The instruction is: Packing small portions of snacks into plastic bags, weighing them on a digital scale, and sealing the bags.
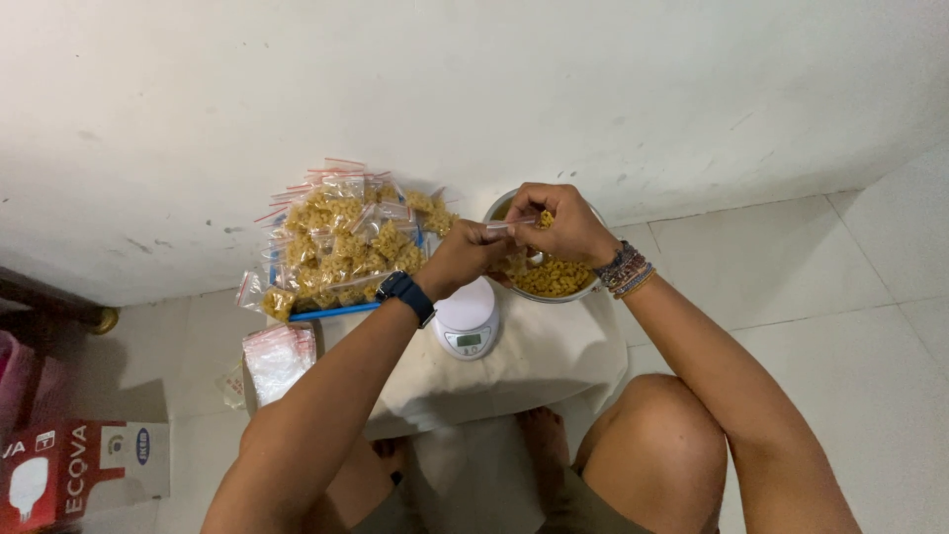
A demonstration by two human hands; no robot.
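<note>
My left hand [462, 257] and my right hand [561, 223] meet over a metal bowl [501, 203] of yellow macaroni [557, 278]. Together they pinch the top of a small clear zip bag [509, 224]; the right fingers also hold a few pasta pieces. A dark watch sits on my left wrist, beaded bracelets on my right. Just under my left hand stands a small white digital scale [468, 320] on a low stand covered with white cloth [534, 366].
A heap of filled pasta bags with red zips [341, 237] lies in a blue-rimmed tray at the left. A stack of empty clear bags [277, 358] lies below it. A red and white carton [69, 473] sits at the lower left. The white wall is close behind.
</note>
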